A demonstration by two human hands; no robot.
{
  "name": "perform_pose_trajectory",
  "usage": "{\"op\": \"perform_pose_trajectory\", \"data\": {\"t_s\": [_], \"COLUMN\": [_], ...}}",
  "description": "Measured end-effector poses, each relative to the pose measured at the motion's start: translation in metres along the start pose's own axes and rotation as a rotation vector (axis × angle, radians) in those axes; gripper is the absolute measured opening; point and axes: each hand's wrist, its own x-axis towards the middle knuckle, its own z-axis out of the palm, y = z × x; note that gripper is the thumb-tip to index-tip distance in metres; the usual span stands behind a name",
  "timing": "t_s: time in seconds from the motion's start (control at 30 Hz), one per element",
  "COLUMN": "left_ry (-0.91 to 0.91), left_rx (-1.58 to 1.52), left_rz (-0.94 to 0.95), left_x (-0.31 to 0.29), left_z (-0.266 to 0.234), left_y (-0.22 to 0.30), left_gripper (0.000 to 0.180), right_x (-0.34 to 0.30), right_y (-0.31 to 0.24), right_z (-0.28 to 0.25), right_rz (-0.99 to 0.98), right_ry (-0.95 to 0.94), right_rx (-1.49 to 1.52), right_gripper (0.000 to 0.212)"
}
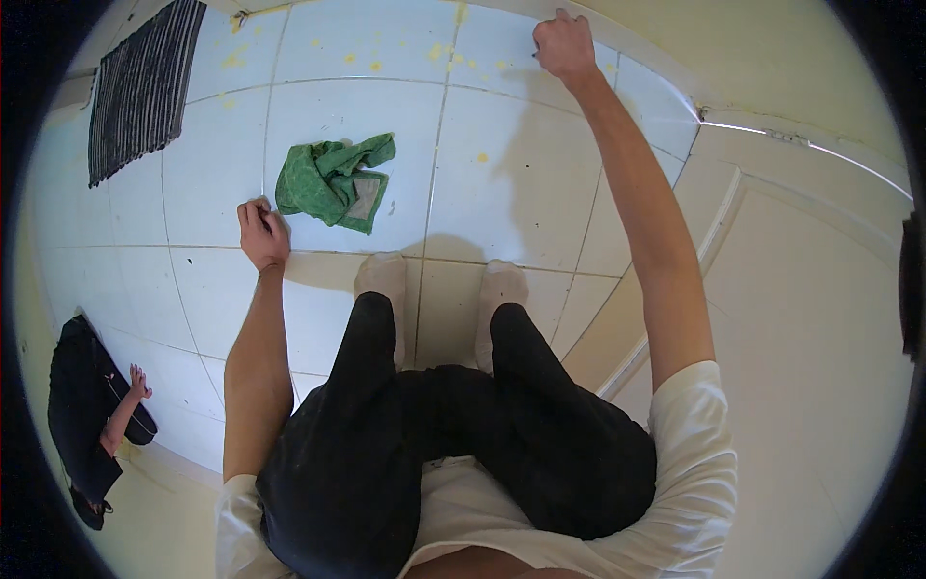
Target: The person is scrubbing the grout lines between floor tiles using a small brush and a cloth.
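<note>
white tiled floor (347, 111) fills most of the view, thin grout lines, yellow spots (482, 157) scattered mainly near the far edge. green cloth (313, 188) lies crumpled on the tiles, ahead of the person's socked feet (383, 278) and left of centre. long axis runs roughly left to right; one folded arm of it points up-right, one corner points down toward the feet, grey patch (367, 200) facing up on its right half. left hand (263, 234) just beside the cloth's left edge, fingers curled in, knuckles down at the floor; cannot tell if anything is inside. right hand (566, 46) clenched at the far right, by the baseboard (637, 39), around a small dark item (536, 55); only a tip shows, its direction unclear. wall edge limits the right hand ahead, door (810, 251) bounds the right side. tile stretches between cloth and right hand; striped mat (145, 87) at far left.
</note>
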Motion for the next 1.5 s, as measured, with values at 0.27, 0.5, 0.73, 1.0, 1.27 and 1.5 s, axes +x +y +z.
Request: {"op": "perform_pose_trajectory", "data": {"t_s": [0.27,0.5,0.73,1.0,1.27,1.5], "left_ry": [0.017,-0.003,0.016,0.026,0.024,0.016], "left_rx": [0.005,0.0,0.002,0.018,0.026,0.016], "left_rz": [0.01,0.008,0.01,0.024,0.007,0.0], "left_x": [0.0,0.0,0.0,-0.001,-0.001,0.0], "left_z": [0.001,0.0,0.001,0.003,0.004,0.003], "left_y": [0.001,-0.001,-0.002,-0.006,-0.007,-0.003], "left_gripper": [0.012,0.013,0.013,0.012,0.011,0.011], "right_x": [0.006,-0.001,0.008,0.008,0.002,-0.004], "right_y": [0.001,0.001,-0.004,-0.005,-0.002,-0.002], "right_z": [0.017,0.008,0.005,0.01,0.005,-0.001], "right_rz": [-0.02,0.0,-0.027,-0.026,-0.007,-0.02], "right_ry": [0.126,0.125,0.142,0.068,0.012,-0.042], "right_rx": [-0.075,0.009,-0.024,0.065,0.13,0.17], "right_gripper": [0.005,0.005,0.005,0.005,0.006,0.006]}}
